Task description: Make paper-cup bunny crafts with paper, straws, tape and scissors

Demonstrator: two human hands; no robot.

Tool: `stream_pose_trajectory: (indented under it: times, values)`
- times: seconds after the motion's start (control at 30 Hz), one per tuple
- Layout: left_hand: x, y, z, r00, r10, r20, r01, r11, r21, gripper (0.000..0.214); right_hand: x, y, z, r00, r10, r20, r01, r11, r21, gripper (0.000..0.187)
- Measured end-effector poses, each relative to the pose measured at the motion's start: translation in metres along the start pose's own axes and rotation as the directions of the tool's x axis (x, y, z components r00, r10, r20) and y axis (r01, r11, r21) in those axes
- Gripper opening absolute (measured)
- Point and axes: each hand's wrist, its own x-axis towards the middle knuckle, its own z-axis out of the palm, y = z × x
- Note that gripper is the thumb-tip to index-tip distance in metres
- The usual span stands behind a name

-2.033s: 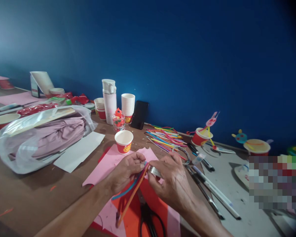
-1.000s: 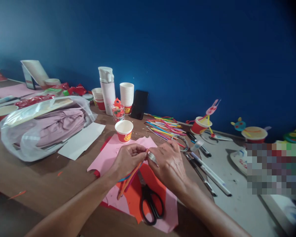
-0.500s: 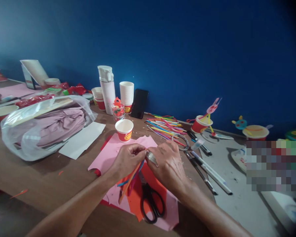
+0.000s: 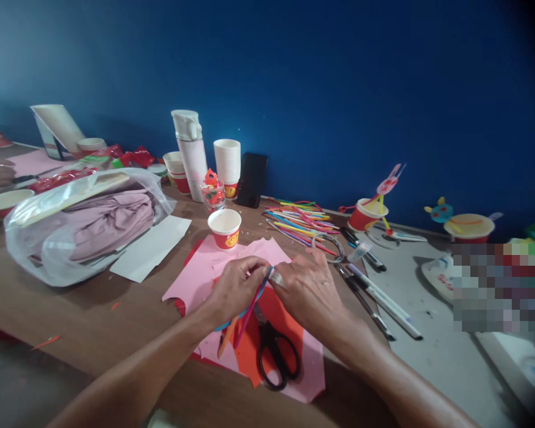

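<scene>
My left hand (image 4: 237, 286) pinches the top ends of a small bundle of coloured strips (image 4: 242, 315), blue, orange and magenta, which hang down toward me. My right hand (image 4: 310, 289) is closed on a small roll of clear tape (image 4: 277, 277) pressed against the same ends. Both hands hover over pink paper (image 4: 200, 270) and an orange sheet (image 4: 248, 352). Black scissors (image 4: 274, 353) lie on the paper just below my hands.
A red paper cup (image 4: 224, 229) stands behind the paper. Farther back are a white flask (image 4: 191, 153), stacked cups (image 4: 227, 164) and a black phone (image 4: 251, 180). Coloured sticks (image 4: 299, 226), a tape ring (image 4: 328, 248) and pens (image 4: 374, 295) lie right. A plastic bag of cloth (image 4: 87, 221) sits left.
My hands stay together on the strips and tape while the view has dropped and shifted a little. The strips now hang more bent, with the blue one curving under my left hand.
</scene>
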Motion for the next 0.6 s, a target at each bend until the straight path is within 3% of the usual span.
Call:
stream_pose_trajectory:
  times: [0.17,0.33,0.6]
  values:
    - [0.0016,-0.001,-0.0011,1.0,-0.027,-0.002,0.027,0.999,-0.027,0.024,0.0007,0.0022,0.0011,1.0,-0.01,-0.017,0.01,1.0,0.014,0.017]
    - [0.0046,-0.0021,-0.0042,0.993,-0.09,0.076,0.1,0.986,-0.134,0.024,0.0014,0.0029,0.0018,0.997,0.022,-0.072,-0.022,1.0,0.005,0.017]
    - [0.0049,-0.0011,-0.0028,0.994,-0.051,0.1,0.071,0.975,-0.21,0.017,0.0026,0.0038,0.0069,0.994,0.024,-0.105,-0.022,0.999,0.023,0.018]
